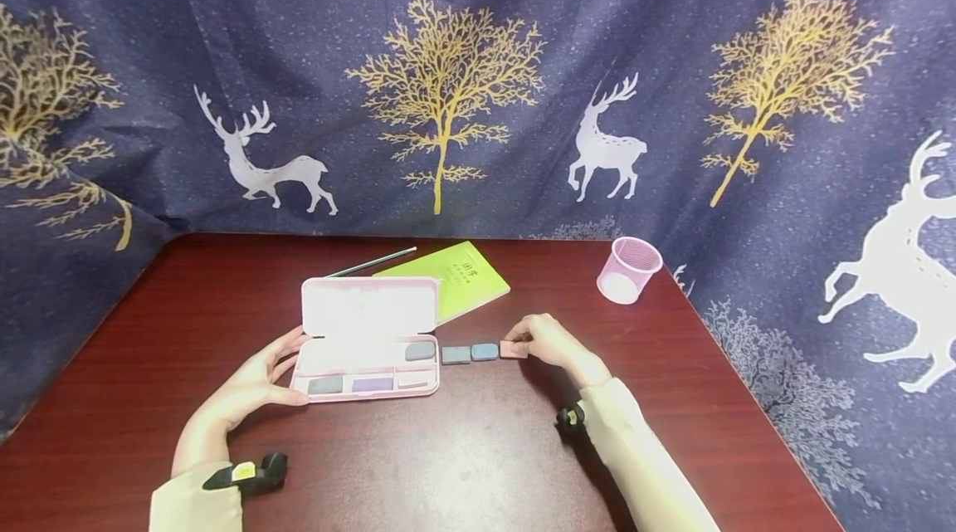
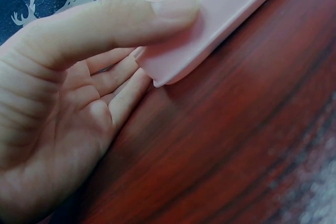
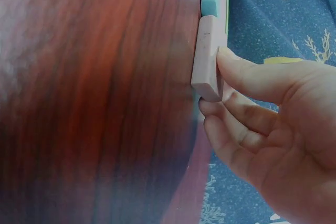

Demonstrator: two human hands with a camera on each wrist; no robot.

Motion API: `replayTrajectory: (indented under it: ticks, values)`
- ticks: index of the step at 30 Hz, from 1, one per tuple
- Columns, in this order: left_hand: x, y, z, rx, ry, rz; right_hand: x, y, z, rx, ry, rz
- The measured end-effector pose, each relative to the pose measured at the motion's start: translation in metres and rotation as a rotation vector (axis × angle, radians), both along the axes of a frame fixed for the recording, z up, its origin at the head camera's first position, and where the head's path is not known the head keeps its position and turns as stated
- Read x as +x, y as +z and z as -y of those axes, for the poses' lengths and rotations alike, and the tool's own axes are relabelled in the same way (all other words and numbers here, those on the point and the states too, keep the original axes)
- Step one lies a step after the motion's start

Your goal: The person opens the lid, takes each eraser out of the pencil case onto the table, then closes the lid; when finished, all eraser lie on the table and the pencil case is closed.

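An open pink pencil case point(image 1: 358, 354) lies on the table with its lid raised. My left hand point(image 1: 250, 383) grips the case's left end, thumb at the front corner and fingers behind; the left wrist view shows the thumb on the case wall point(image 2: 210, 40). A grey-blue eraser point(image 1: 420, 350), a grey-green block point(image 1: 325, 385) and a purple block point(image 1: 372, 383) sit in its compartments. Right of the case, a dark grey-green eraser point(image 1: 456, 355) and a blue eraser point(image 1: 485, 352) line up with a pink eraser point(image 1: 514, 349), which my right hand point(image 1: 553, 343) pinches by its right end.
Behind the case lie a yellow-green book point(image 1: 474, 279) and a green pencil point(image 1: 373, 261). A pink mesh pen holder point(image 1: 630, 270) stands at the back right, near the edge of the dark red table point(image 1: 358, 466). A patterned blue cloth point(image 1: 493, 125) hangs behind.
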State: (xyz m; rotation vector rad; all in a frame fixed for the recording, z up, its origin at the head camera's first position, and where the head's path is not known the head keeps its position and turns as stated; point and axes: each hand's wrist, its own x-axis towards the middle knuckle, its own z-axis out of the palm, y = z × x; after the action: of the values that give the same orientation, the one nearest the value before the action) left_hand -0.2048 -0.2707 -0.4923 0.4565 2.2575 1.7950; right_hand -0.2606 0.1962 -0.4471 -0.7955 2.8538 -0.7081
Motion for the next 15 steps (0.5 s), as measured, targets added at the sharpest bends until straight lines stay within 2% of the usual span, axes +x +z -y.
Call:
replayTrajectory:
  ticks: [15]
  values:
    - [-0.0009,-0.0035,0.0002,0.032,-0.008,-0.008,-0.0034,-0.0019,0.0025,0.021,-0.010,-0.009]
